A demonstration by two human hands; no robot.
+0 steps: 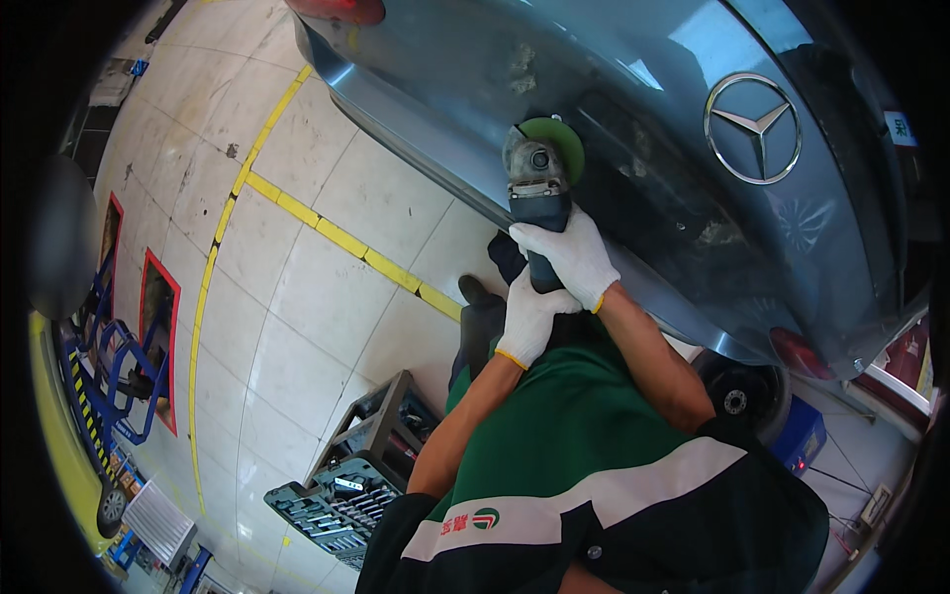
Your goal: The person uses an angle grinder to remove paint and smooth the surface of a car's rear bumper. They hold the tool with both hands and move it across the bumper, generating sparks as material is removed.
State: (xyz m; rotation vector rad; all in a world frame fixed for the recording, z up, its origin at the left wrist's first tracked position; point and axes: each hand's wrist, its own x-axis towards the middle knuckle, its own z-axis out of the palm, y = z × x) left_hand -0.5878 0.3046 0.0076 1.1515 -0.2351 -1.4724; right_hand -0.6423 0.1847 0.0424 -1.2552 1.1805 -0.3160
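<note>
An angle grinder (539, 203) with a green disc (562, 148) is held in both my hands, which wear white knitted gloves. My right hand (574, 255) wraps the body just behind the grinder's metal head. Lower down, my left hand (532, 317) is closed round the rear end of the handle. The disc is against or very close to the blue-grey rear panel (445, 109) of a car; contact cannot be made out for certain. Dark, scuffed patches (643, 163) mark the panel right of the disc. A round chrome emblem (754, 129) sits farther right on the bodywork.
An open socket set (341, 505) lies by a tool cart (371, 421) at my lower left. A wheel (737, 401) and a blue box (798, 436) stand at the right. Yellow lines (327, 233) cross the tiled floor. Blue lift equipment (124, 381) is far left.
</note>
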